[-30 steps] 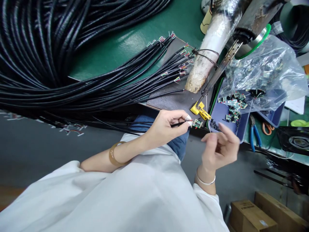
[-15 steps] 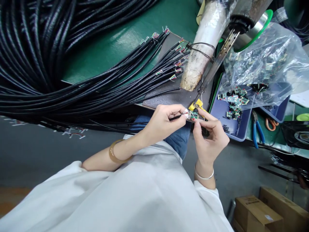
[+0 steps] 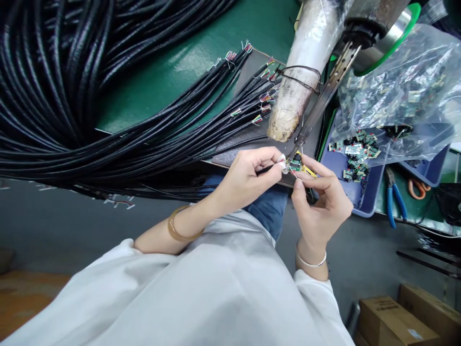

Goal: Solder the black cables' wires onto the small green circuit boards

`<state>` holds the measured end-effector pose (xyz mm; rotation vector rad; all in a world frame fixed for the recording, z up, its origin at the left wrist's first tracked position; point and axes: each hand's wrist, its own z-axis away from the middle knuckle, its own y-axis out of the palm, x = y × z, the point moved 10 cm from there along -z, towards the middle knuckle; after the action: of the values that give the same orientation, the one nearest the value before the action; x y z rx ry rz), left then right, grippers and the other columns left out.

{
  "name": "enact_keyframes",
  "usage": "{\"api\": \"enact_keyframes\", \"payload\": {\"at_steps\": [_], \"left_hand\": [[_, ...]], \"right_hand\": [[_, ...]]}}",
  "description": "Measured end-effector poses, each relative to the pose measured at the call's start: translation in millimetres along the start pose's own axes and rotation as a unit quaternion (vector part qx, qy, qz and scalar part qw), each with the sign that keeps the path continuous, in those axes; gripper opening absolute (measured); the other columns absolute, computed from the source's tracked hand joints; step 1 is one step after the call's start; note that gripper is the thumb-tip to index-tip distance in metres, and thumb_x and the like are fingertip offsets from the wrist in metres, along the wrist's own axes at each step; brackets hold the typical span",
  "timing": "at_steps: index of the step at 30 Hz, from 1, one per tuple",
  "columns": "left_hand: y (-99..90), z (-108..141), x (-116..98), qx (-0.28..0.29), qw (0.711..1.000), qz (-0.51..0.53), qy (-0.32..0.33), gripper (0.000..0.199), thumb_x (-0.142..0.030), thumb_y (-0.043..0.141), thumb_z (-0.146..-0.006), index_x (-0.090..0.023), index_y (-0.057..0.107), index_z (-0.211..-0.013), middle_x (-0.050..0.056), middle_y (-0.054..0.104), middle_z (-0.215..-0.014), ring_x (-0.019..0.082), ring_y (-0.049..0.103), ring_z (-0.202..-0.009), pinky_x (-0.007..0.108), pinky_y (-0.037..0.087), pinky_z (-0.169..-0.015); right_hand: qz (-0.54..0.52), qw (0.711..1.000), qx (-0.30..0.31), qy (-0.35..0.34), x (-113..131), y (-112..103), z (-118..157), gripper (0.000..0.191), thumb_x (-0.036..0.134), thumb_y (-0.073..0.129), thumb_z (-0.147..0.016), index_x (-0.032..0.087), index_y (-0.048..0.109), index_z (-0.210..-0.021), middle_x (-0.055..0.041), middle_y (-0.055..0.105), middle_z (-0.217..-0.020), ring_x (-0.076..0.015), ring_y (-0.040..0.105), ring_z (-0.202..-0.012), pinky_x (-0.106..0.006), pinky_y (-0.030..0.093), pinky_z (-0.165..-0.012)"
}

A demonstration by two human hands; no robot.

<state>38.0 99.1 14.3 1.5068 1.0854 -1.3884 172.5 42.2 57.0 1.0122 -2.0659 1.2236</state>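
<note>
My left hand [image 3: 250,173] pinches the end of a black cable [image 3: 264,169] close to its thin wires. Just right of those fingertips is a small green circuit board [image 3: 296,164], with a yellow piece [image 3: 309,171] beside it. My right hand [image 3: 320,197] is closed at the board's right side, with thumb and forefinger at a thin wire [image 3: 294,174]. The soldering iron [image 3: 317,113] slants down from above, its tip close to the board. Whether the tip touches the board cannot be made out.
Many black cables [image 3: 144,129] with stripped ends cover the left of the green table [image 3: 173,53]. A whitish tube [image 3: 295,91] hangs beside the iron. At the right are a blue tray [image 3: 369,194] of boards, a plastic bag [image 3: 425,62], blue pliers [image 3: 395,199] and a solder spool [image 3: 396,38].
My right hand has shifted slightly right and now has its fingertips at a thin wire. The yellow piece is less covered by the iron, and the whole view has moved a little.
</note>
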Motion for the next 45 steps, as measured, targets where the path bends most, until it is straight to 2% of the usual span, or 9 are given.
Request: {"api": "enact_keyframes", "payload": {"at_steps": [7, 14, 22, 30, 34, 39, 45], "left_hand": [[-4.1, -1.7, 1.6, -0.019, 1.000, -0.023, 0.001, 0.015, -0.022, 0.056, -0.091, -0.015, 0.057, -0.077, -0.004, 0.045, -0.064, 0.006, 0.038, -0.055, 0.018, 0.031, -0.050], [-5.7, -1.6, -4.4, -0.016, 0.999, -0.034, 0.006, 0.016, -0.022, 0.057, -0.091, -0.015, 0.058, -0.077, -0.004, 0.045, -0.062, 0.006, 0.037, -0.054, 0.019, 0.030, -0.048], [-5.8, -4.2, -1.4, 0.001, 1.000, -0.024, -0.020, 0.015, -0.019, 0.058, -0.087, -0.014, 0.058, -0.073, -0.005, 0.041, -0.060, 0.006, 0.033, -0.053, 0.019, 0.027, -0.048], [-3.8, -5.5, -6.1, 0.011, 1.000, 0.003, -0.018, 0.015, -0.020, 0.059, -0.087, -0.014, 0.059, -0.074, -0.005, 0.041, -0.061, 0.005, 0.032, -0.052, 0.018, 0.028, -0.047], [-5.2, -5.3, -3.9, 0.014, 1.000, 0.001, -0.027, 0.016, -0.022, 0.060, -0.088, -0.014, 0.060, -0.074, -0.005, 0.042, -0.061, 0.005, 0.032, -0.052, 0.018, 0.028, -0.047], [-3.7, -5.1, 2.0, 0.032, 0.998, 0.009, -0.048, 0.015, -0.021, 0.061, -0.087, -0.014, 0.062, -0.073, -0.005, 0.042, -0.060, 0.005, 0.031, -0.051, 0.018, 0.028, -0.046], [0.5, -4.6, 5.9, 0.057, 0.995, 0.033, -0.071, 0.015, -0.019, 0.061, -0.086, -0.013, 0.064, -0.072, -0.006, 0.040, -0.057, 0.005, 0.029, -0.051, 0.018, 0.025, -0.045]], "right_hand": [[0.009, 1.000, 0.001, -0.016, 4.1, 1.9, -4.8, 0.017, 0.006, 0.068, -0.084, 0.022, 0.062, -0.089, -0.0083, 0.073, -0.126, -0.0212, 0.078, -0.098, -0.038, 0.069, -0.082], [0.026, 0.999, -0.011, -0.038, 15.1, -0.4, -7.8, 0.020, 0.003, 0.069, -0.081, 0.021, 0.063, -0.087, -0.0072, 0.075, -0.120, -0.0256, 0.075, -0.110, -0.039, 0.070, -0.081], [0.032, 0.998, 0.013, -0.044, 11.2, 3.0, -4.5, 0.018, 0.004, 0.068, -0.082, 0.021, 0.060, -0.086, -0.0080, 0.073, -0.126, -0.0193, 0.079, -0.092, -0.034, 0.069, -0.080], [0.050, 0.997, -0.010, -0.061, 17.8, -1.7, -11.2, 0.024, 0.001, 0.072, -0.078, 0.022, 0.066, -0.090, -0.0048, 0.078, -0.112, -0.0229, 0.077, -0.104, -0.036, 0.068, -0.085], [0.055, 0.997, -0.008, -0.062, 20.0, -1.6, -11.4, 0.023, 0.002, 0.072, -0.077, 0.022, 0.066, -0.088, -0.0059, 0.077, -0.116, -0.0227, 0.077, -0.101, -0.034, 0.068, -0.081], [0.052, 0.997, 0.006, -0.048, 13.4, 1.5, -5.9, 0.018, 0.007, 0.069, -0.082, 0.023, 0.062, -0.087, -0.0058, 0.076, -0.119, -0.0199, 0.079, -0.087, -0.036, 0.069, -0.077], [0.020, 1.000, 0.001, -0.013, 5.1, -0.4, -5.6, 0.016, 0.009, 0.070, -0.083, 0.023, 0.064, -0.089, -0.0067, 0.077, -0.116, -0.0229, 0.077, -0.102, -0.038, 0.068, -0.083]]}}
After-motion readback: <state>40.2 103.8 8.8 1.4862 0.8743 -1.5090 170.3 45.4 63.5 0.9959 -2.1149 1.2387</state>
